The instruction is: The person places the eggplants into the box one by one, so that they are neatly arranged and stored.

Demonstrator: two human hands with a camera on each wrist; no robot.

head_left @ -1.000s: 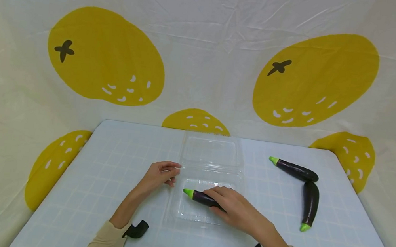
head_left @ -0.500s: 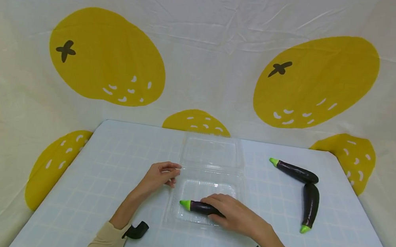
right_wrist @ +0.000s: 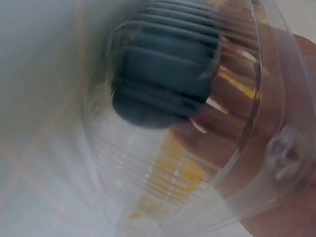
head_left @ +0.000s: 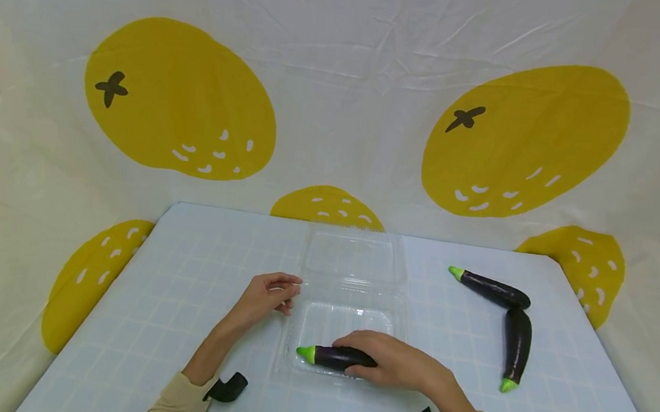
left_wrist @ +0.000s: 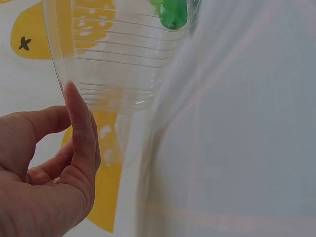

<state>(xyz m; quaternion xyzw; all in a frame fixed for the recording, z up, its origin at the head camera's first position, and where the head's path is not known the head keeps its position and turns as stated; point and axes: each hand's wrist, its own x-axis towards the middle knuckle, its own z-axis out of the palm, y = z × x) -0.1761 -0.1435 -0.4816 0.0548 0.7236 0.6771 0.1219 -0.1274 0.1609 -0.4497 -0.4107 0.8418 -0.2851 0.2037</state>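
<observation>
My right hand [head_left: 395, 361] holds a dark purple eggplant [head_left: 330, 358] by its thick end, its green tip [head_left: 305, 353] pointing left. It lies low along the near side of a clear plastic clamshell container [head_left: 319, 318]. In the right wrist view, the eggplant [right_wrist: 163, 74] and the curled fingers [right_wrist: 217, 133] show through the container wall. The container's lid [head_left: 352, 254] is folded back. My left hand [head_left: 264, 298] rests at the container's left edge; in the left wrist view, one extended fingertip [left_wrist: 71, 89] touches the rim, with the thumb behind.
Two more eggplants lie on the table at the right, one angled at the back [head_left: 492, 289], the other pointing towards me [head_left: 516, 346], their thick ends meeting. A pale checked cloth [head_left: 195, 239] covers the table. Behind hangs a white curtain [head_left: 350, 115] with yellow fruit shapes.
My right hand has brought the eggplant nearer to me, from the middle of the container to its near side, and lower. My left hand has stayed at the left edge.
</observation>
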